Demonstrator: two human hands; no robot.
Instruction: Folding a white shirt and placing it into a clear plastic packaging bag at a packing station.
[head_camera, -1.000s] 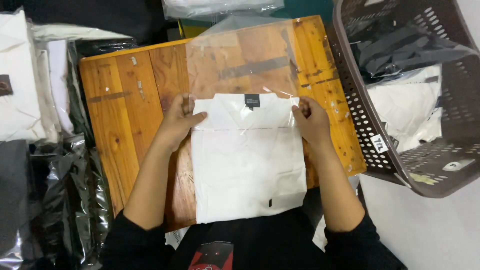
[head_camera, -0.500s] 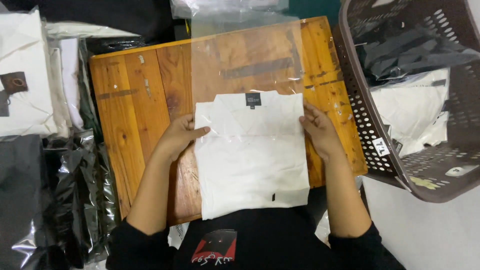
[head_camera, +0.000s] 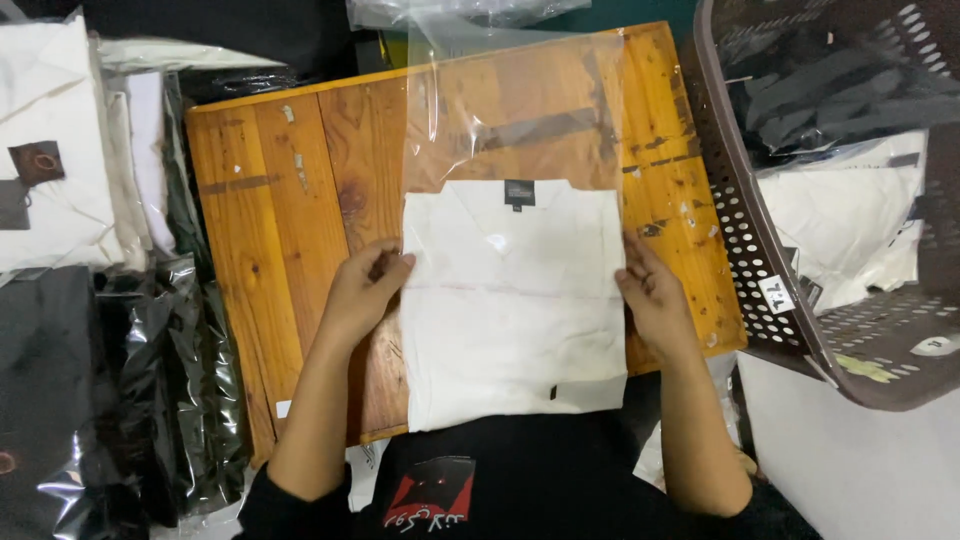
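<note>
A folded white shirt (head_camera: 515, 320) lies on a wooden board (head_camera: 290, 200), its collar end pushed partway into a clear plastic bag (head_camera: 520, 110) that stretches toward the far edge. My left hand (head_camera: 362, 292) grips the left side of the shirt and bag edge. My right hand (head_camera: 652, 295) holds the right side at about the same height. The near half of the shirt sticks out of the bag, over the board's front edge.
A brown perforated basket (head_camera: 770, 250) with bagged black and white garments stands at the right. Stacks of folded white shirts (head_camera: 60, 160) and shiny black bagged items (head_camera: 120, 400) lie at the left. More clear bags (head_camera: 450, 12) sit beyond the board.
Both hands slid down the shirt's sides toward me, from near the collar to mid-length. The shirt now sits deeper in the clear bag.
</note>
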